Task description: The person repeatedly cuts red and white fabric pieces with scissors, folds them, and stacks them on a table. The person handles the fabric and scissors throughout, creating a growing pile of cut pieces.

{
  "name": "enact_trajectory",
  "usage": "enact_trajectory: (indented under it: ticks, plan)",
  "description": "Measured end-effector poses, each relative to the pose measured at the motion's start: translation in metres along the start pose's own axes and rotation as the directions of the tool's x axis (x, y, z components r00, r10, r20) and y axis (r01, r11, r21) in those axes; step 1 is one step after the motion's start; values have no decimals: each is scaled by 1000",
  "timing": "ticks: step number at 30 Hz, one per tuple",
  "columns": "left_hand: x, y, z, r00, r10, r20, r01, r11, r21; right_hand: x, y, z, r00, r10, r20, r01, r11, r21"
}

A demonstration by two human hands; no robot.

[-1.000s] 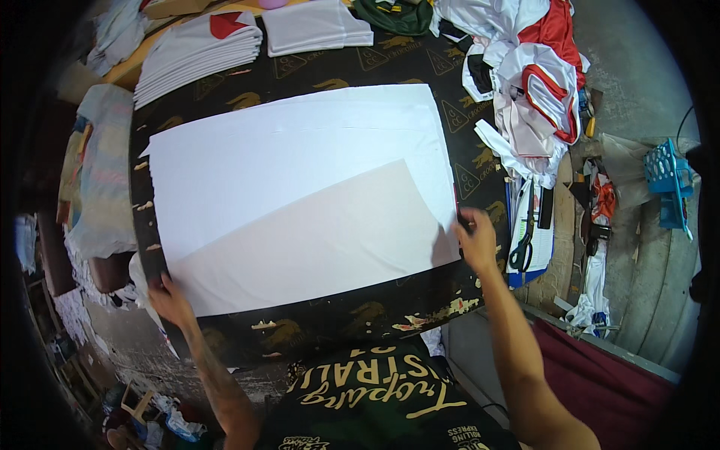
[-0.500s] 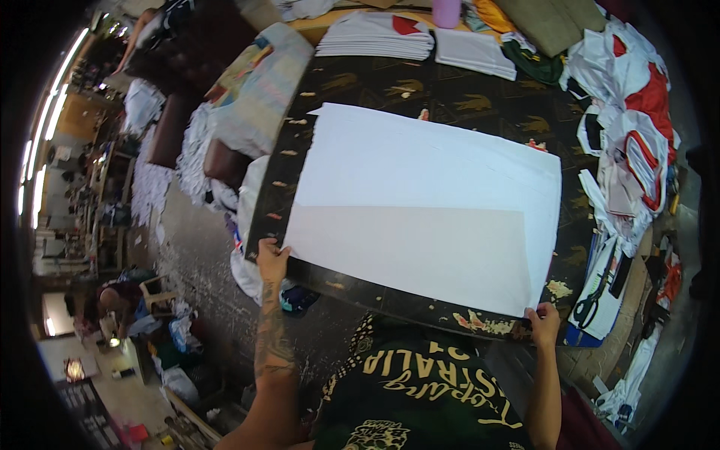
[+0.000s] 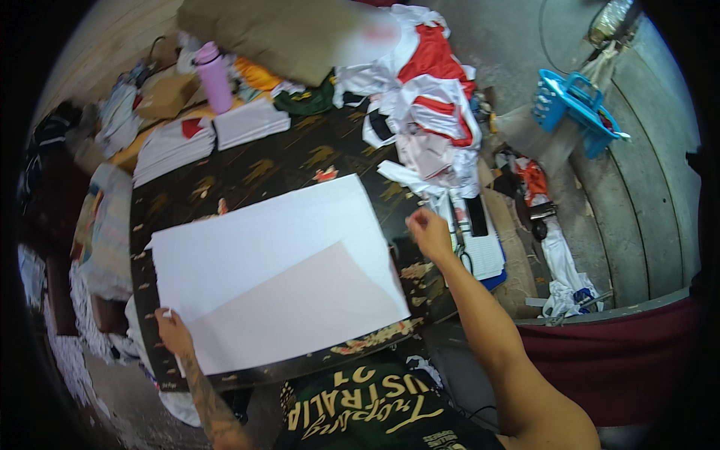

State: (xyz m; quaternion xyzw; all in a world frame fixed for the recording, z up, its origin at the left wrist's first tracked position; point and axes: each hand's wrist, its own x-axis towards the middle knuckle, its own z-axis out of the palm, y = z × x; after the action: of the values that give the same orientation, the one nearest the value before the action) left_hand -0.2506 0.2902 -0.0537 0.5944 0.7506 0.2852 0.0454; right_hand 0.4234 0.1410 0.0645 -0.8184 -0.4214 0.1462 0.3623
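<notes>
A wide white cloth [image 3: 285, 217] lies flat on the dark patterned table, with an off-white, paper-like sheet [image 3: 300, 300] over its near part. At the left edge of the cloth, my left hand [image 3: 175, 331] has its fingers closed; a bit of white shows at the fingertips. My right hand [image 3: 432, 234] is apart from the cloth, past its right edge, with fingers curled. Whatever it may hold is hidden. Close by it, dark-handled scissors [image 3: 465, 259] lie on a stack of white sheets [image 3: 487, 251] at the table's right side.
Folded white cloth stacks [image 3: 174, 154] and a pink bottle [image 3: 214, 79] stand along the far side. Red and white garments [image 3: 435, 82] are heaped at the far right. A blue basket [image 3: 577, 109] hangs beyond, above a grey wall ledge. Off-white fabric scraps lie at far left.
My right hand has left the near right corner of the sheet and moved up and right, toward the scissors. The view has turned to the right. My left hand stays at the left edge.
</notes>
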Motion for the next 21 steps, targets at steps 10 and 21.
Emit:
enact_trajectory:
  ticks: [10,21]
  plan:
    - [-109,-3,-85,966,-238,105,195,930,311,242,53,-99,725,165,-669,-334,933,-132]
    - [-16,259,-17,951,297,88,-196,796,-573,347,35,-169,972,-143,-184,-47,655,-754]
